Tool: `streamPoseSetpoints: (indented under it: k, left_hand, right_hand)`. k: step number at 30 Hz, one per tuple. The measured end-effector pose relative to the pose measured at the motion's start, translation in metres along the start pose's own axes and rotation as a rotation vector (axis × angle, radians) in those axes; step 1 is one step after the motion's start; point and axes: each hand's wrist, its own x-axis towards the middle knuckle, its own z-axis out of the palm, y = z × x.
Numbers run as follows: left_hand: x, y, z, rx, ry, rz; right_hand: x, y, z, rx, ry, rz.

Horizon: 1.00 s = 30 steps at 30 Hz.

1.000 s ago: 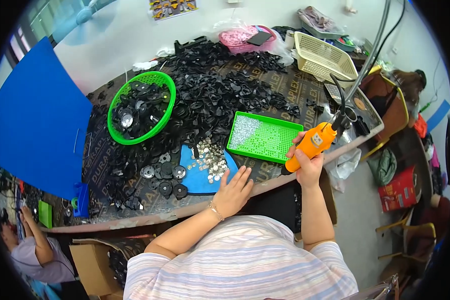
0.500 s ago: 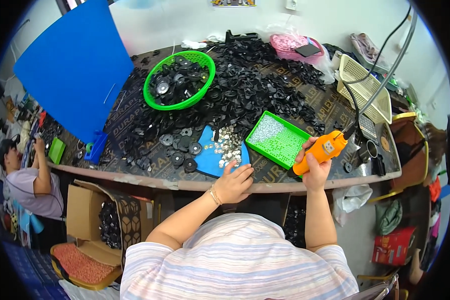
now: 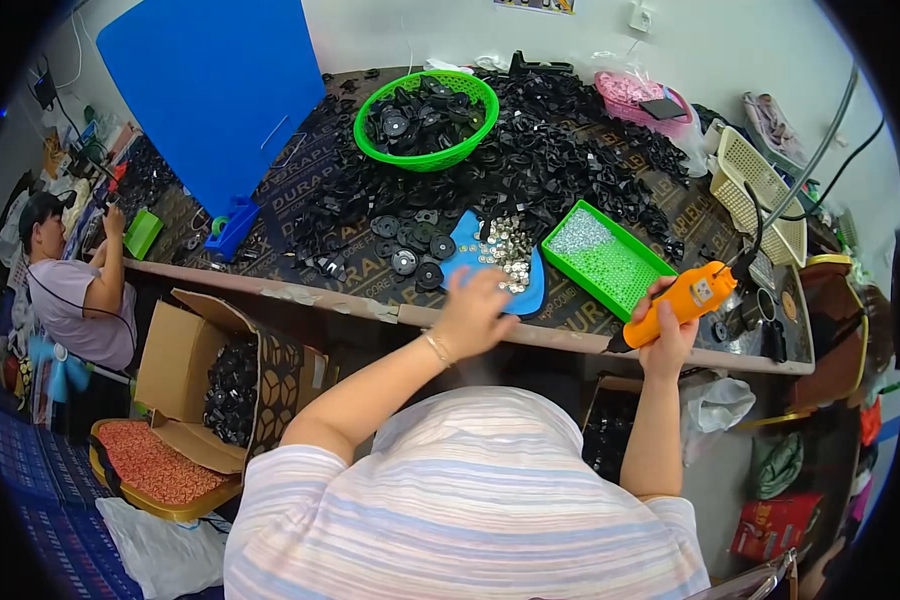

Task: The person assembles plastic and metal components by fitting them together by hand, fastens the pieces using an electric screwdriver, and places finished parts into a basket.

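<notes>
Left grip (image 3: 473, 318): leftward along 1 mat (image 3: 527, 299) | right grip (image 3: 670, 345): 1 screwdriver (image 3: 684, 301)

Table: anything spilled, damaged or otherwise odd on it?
Its front edge looks worn left of centre, with pale, ragged patches. Black parts lie loose in heaps around the green basket; whether they spilled, I can't tell.

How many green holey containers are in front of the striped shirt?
2: a round basket of black parts toward the back, and a rectangular tray beside the right hand. Others could be hidden.
</notes>
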Motion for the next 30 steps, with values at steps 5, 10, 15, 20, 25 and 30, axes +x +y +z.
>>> streamPoseSetpoints:
  k: [5, 10, 15, 20, 25, 30]
  left_hand:
    - [0.005, -0.065, -0.032, 0.337, 0.151, -0.457]
    - [0.027, -0.080, -0.031, 0.440, -0.031, -0.575]
    - [0.029, -0.078, -0.028, 0.375, -0.103, -0.580]
    - [0.034, -0.079, -0.030, 0.267, -0.149, -0.668]
    - [0.044, -0.079, -0.031, 0.256, -0.222, -0.582]
    - [0.057, -0.073, -0.028, 0.299, -0.202, -0.328]
  right_hand:
    - [0.016, -0.009, 0.001, 0.007, 0.036, -0.052]
    - [0.029, -0.010, -0.002, -0.065, 0.065, -0.120]
    - [0.045, -0.006, -0.009, -0.037, 0.129, -0.179]
    - [0.060, 0.004, -0.016, -0.048, 0.156, -0.232]
    - [0.068, 0.013, -0.022, -0.075, 0.181, -0.217]
    - [0.080, 0.020, -0.027, -0.100, 0.196, -0.274]
